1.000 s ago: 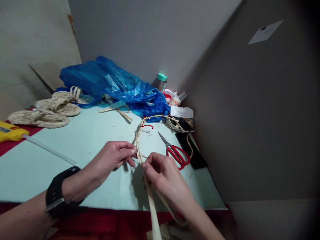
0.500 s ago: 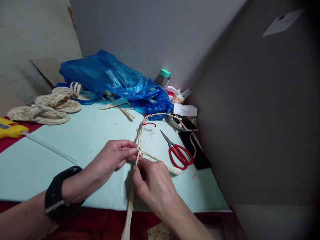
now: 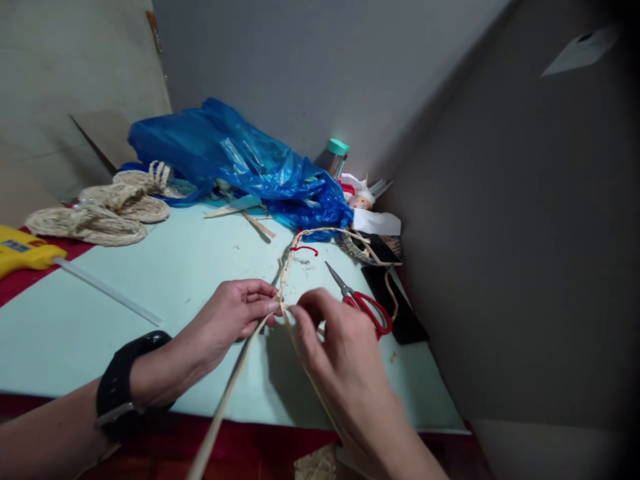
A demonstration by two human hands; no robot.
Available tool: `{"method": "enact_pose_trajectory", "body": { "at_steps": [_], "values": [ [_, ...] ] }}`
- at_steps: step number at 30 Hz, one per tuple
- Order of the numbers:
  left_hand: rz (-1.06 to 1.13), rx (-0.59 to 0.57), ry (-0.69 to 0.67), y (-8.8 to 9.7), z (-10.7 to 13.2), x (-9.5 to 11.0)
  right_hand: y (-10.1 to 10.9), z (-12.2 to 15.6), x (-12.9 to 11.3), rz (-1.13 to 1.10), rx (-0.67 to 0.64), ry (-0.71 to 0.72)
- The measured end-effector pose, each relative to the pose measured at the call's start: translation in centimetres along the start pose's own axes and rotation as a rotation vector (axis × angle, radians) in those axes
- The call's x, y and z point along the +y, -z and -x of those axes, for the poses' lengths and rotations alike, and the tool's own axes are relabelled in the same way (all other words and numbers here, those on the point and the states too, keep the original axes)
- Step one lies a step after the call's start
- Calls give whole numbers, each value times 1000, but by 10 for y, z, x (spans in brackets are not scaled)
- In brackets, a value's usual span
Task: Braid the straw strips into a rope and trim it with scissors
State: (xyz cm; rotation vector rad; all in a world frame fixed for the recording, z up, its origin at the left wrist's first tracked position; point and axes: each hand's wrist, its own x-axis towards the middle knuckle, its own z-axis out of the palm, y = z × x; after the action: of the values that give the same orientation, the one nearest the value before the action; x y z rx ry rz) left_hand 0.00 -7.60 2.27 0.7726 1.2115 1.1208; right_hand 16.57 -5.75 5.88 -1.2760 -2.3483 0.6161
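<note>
A pale braid of flat plant fibre runs from my hands up the table and bends right at its far end. My left hand, with a black watch on the wrist, pinches the braid's near end between thumb and fingers. Just right of it, my right hand has thumb and forefinger closed on a fibre strand near the braid. One loose strand hangs from the left fingertips toward the lower left; another passes under my right hand. A red tie crosses the braid.
Red-handled scissors lie behind my right hand, beside a dark flat object. A yellow glue gun with a glue stick is at left, below woven sandals. A blue plastic bag and a bottle stand behind.
My right hand has moved up and right, from below the braid's end to its right side. The long loose strand has swung to the left. My left hand keeps its pinch.
</note>
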Motion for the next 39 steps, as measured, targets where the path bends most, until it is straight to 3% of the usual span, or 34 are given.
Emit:
{"method": "enact_pose_trajectory", "body": {
  "at_steps": [2,5,7,16,26,33,39],
  "values": [
    [-45,8,-4,0,1,2,5,-8,7,-62,37,-17],
    [-70,49,-15,0,0,3,0,-22,15,-282,-182,-6],
    [-60,78,-19,0,-1,2,-8,-29,18,-391,-255,-31],
    [-58,85,-14,-2,1,4,-19,-34,21,-541,-148,-29],
    [-68,54,-22,-1,4,2,-32,-31,24,-923,-265,-195],
    [-131,-86,-13,3,3,0,-39,-31,24,-926,-221,-228],
    [-185,-124,-3,3,6,0,-45,-27,20,-898,-77,-209]
  ]
}}
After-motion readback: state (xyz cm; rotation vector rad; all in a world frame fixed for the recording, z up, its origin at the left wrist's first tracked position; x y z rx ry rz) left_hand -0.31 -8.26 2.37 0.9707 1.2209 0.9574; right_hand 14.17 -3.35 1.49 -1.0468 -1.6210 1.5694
